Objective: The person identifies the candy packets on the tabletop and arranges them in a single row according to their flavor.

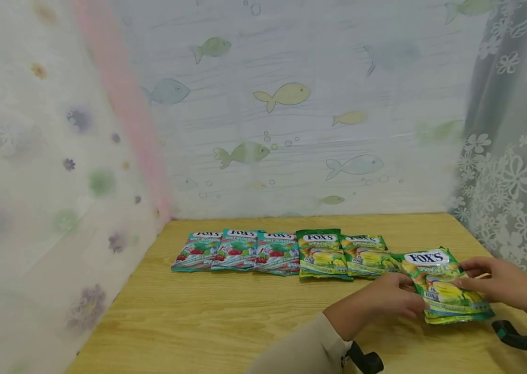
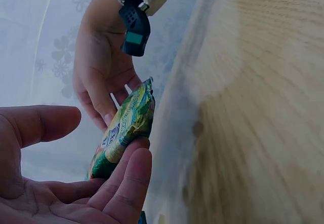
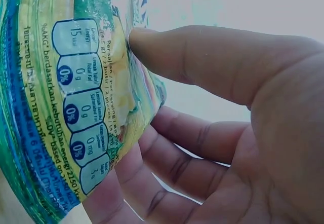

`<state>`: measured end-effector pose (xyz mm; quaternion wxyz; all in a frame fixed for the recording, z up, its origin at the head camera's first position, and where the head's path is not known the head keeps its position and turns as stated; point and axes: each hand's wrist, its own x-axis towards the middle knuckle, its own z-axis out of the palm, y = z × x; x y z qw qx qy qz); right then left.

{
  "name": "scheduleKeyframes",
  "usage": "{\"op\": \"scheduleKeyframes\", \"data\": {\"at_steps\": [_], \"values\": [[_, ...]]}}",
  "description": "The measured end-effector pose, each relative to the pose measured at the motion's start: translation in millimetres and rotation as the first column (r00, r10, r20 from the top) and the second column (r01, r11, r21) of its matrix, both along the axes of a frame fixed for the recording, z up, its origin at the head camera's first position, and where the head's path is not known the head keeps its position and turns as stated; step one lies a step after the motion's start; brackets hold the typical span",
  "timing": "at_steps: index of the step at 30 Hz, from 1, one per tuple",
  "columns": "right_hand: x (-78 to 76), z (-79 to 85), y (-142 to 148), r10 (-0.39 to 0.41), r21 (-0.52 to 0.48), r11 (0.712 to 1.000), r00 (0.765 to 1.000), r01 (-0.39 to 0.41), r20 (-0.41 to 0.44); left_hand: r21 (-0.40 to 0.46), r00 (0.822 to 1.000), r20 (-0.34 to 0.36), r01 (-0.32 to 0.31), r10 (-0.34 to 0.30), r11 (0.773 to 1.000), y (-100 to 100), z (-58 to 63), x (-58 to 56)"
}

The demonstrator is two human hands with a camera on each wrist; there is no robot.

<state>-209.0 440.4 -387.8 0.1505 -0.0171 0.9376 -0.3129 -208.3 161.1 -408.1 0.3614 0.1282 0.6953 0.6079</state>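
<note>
A green-and-yellow Fox's candy bag [image 1: 445,288] is raised at the right end of the table, tilted. My right hand [image 1: 508,285] pinches its right side, thumb on the printed face and fingers behind, as the right wrist view of the bag [image 3: 109,82] shows. At the bag's lower left edge is my left hand [image 1: 391,298]. In the left wrist view, the left fingers [image 2: 124,188] touch the bag [image 2: 124,125] while the thumb stands off it. Left of this bag lie two more green Fox's bags [image 1: 323,257], the nearer one partly overlapped.
Three teal-and-red Fox's mint bags [image 1: 277,254] continue the row to the left on the wooden table [image 1: 188,322]. A fish-patterned sheet [image 1: 291,171] hangs along the back edge. Flowered curtains stand at both sides. Black wrist devices [image 1: 366,358] sit at both cuffs.
</note>
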Motion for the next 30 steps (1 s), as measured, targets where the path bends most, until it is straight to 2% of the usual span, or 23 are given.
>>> {"op": "scheduleKeyframes", "data": {"at_steps": [6,13,18,23,30], "values": [[-4.2,11.3,-1.9,0.012,0.009,1.000,0.999,-0.011,-0.039,0.014,1.000,-0.023,-0.010,0.011,1.000,-1.7,8.0,-5.5],[-14.2,15.5,-4.7,0.022,-0.021,0.999,0.997,-0.024,-0.080,0.018,0.991,-0.100,-0.092,0.093,0.996,-1.7,9.1,-17.2],[-19.2,15.9,-7.7,0.016,-0.040,0.999,0.994,-0.020,-0.110,0.018,0.986,-0.129,-0.106,0.107,0.994,-4.4,11.5,-26.2],[-22.8,14.0,-11.9,0.009,-0.071,0.997,0.984,-0.022,-0.175,-0.003,0.981,-0.134,-0.142,0.140,0.990,-6.2,13.6,-33.2],[-32.3,3.3,-21.6,-0.051,-0.119,0.993,0.967,0.021,-0.250,0.023,0.962,-0.098,-0.253,0.254,0.967,-1.7,12.4,-44.7]]}}
